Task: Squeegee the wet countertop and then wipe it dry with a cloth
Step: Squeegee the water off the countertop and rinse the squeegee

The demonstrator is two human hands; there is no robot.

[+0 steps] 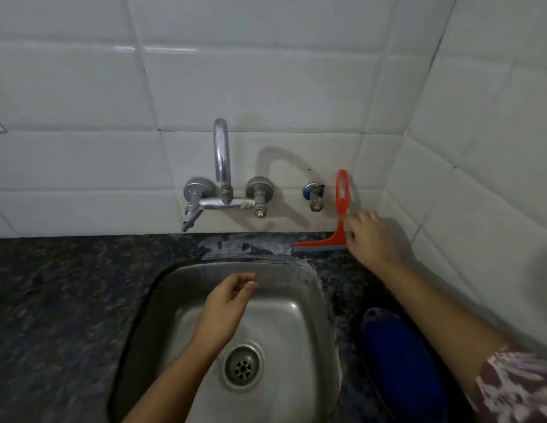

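A red squeegee (342,196) with a grey rubber blade stands against the tiled wall at the back right of the dark speckled countertop (58,300), blade down on the stone. My right hand (368,236) pinches its handle just above the blade. My left hand (226,303) hovers over the steel sink (299,288), fingers loosely curled, holding nothing. A blue cloth (397,355) lies on the counter right of the sink, partly under my right forearm. A wet patch (235,245) shines on the counter behind the sink.
A chrome wall tap (222,178) with two valves juts out over the sink's back edge. A small blue-collared valve (315,196) sits just left of the squeegee handle. White tiled walls meet in a corner at the right.
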